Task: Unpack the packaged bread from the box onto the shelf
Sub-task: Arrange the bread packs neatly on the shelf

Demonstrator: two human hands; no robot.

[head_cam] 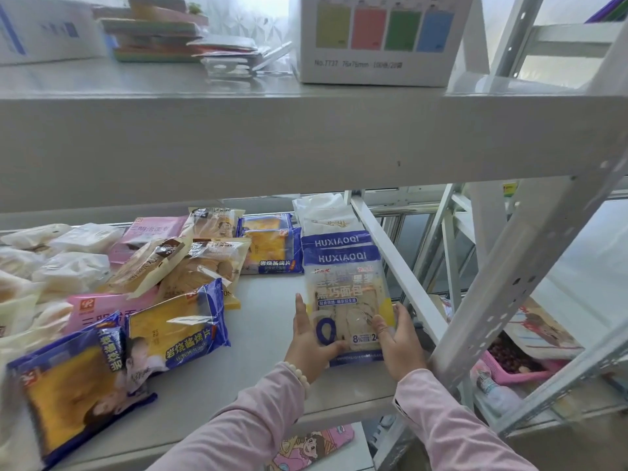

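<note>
Pink long sleeves on both arms, pale beaded bracelet point(300, 374) at left wrist

Blue-and-white bread packet point(346, 294); yellow-and-blue toast packs point(176, 329); pink sleeves point(258, 419); white shelf point(268, 311)

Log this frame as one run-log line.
object: bread pack on shelf | left hand: grips left edge | right hand: grips right edge | stage: placement, not released

On the shelf point(265, 317) I count two HUXIAOQI bread packs point(343, 266), four blue-and-yellow toast packs point(176, 328) that I can tell apart, two pink sandwich packs point(154, 229) and three cream-and-brown packs point(204, 266). The pale packs point(73, 270) at the left overlap too much to count. The upper shelf point(238, 130) carries one white carton point(373, 39) printed with four coloured squares.
</note>
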